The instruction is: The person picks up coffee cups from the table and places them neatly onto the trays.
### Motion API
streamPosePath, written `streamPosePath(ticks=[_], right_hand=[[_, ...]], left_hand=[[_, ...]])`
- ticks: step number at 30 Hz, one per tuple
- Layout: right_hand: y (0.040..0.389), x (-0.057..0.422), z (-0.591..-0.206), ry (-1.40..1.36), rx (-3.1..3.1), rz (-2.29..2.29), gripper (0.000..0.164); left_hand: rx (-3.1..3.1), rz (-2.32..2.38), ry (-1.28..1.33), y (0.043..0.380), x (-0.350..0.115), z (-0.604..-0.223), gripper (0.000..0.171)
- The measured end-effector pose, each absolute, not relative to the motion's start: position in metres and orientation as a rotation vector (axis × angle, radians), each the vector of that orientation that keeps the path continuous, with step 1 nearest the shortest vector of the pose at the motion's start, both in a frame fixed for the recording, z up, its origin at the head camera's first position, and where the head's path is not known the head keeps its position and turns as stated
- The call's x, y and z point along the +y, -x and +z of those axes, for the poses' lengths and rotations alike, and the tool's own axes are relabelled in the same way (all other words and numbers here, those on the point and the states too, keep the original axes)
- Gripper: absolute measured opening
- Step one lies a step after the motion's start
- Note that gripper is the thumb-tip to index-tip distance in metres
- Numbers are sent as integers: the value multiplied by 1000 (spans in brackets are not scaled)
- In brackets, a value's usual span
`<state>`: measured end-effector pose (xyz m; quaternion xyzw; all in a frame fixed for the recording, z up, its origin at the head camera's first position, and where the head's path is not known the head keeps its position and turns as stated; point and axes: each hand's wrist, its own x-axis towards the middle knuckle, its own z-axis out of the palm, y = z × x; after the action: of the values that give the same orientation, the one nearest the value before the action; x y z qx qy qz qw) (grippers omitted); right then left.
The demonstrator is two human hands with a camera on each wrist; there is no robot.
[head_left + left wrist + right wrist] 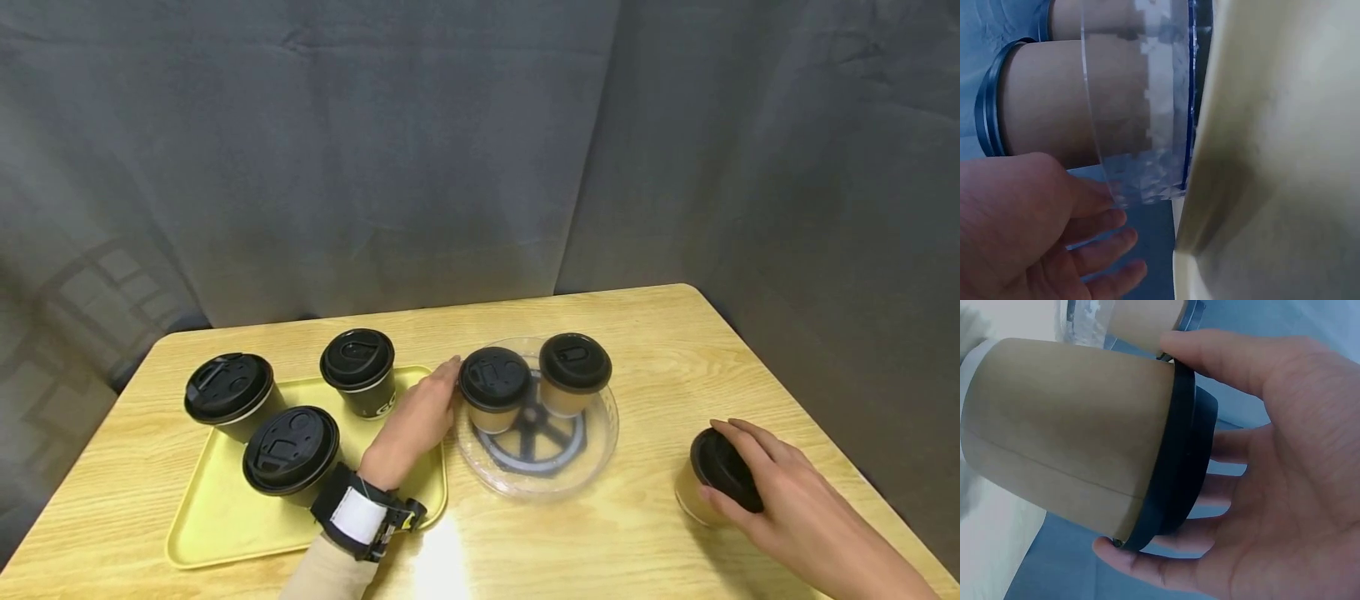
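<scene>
My right hand (787,500) grips a brown paper coffee cup (1066,425) from above by its black lid (1175,450), thumb on one side and fingers on the other. That cup is upright at the table's right side. My left hand (420,412) reaches across the yellow tray (225,525) to the left edge of a round transparent plastic dish (487,475). In the left wrist view, its thumb and loosely bent fingers (1107,253) lie at the dish's rim. Two brown lidded cups, a left one (495,392) and a right one (573,375), stand in the dish.
Three dark cups with black lids stand on the tray: one at back left (232,392), one at the front (292,454), one at back right (360,371). A wheel-like grey shape (536,462) shows through the dish. Grey curtains (375,167) hang behind the wooden table (645,517).
</scene>
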<state>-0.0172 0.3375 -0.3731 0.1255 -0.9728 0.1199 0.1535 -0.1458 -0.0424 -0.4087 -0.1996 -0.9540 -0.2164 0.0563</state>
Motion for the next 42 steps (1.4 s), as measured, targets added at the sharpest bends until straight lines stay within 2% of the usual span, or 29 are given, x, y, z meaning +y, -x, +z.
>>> streamPosePath(ticks=[11,21,26,42], right_hand=[[27,310,-345,-453,-2748,353,74],[34,275,-322,-521,-2687,373,77],[37,262,-319,-534,-2697,408,79],[54,221,-329,-642,-2664,479,79]], left_hand=[[-2866,-595,657,134,-52,-403,39],[-2885,-506,644,115,-59,-395,49],[-2919,-438,656,105,-63,-391,56],[-2946,-369,672,75,-68,-383,64]])
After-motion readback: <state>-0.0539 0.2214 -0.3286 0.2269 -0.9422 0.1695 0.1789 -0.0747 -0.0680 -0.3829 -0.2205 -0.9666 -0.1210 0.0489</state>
